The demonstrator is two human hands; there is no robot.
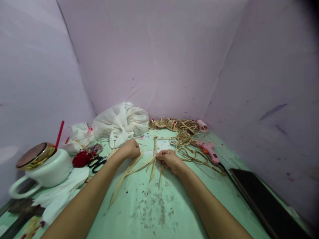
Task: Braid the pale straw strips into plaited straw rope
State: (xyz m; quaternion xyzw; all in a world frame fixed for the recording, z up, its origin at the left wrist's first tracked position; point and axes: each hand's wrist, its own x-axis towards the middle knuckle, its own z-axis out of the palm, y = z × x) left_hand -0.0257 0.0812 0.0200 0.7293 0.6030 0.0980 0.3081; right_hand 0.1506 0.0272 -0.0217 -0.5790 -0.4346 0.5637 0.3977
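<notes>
My left hand (130, 149) is curled into a fist on the green table (149, 212), closed on the end of a long dried straw strip (124, 176) that runs back toward me. My right hand (169, 159) pinches a small bunch of straw strips (153, 166) where several of them cross, its fingers pressed together. A thin braided straw piece (155, 142) stands up from that crossing toward the wall.
Braided straw cords (184, 136) and woven pieces (169, 124) lie behind my right hand, with a pink glue gun (209, 151). At left are black scissors (98, 163), a red pouch (81, 158), a white mug (47, 169), and plastic bags (122, 122). A dark tray (264, 199) lies at right.
</notes>
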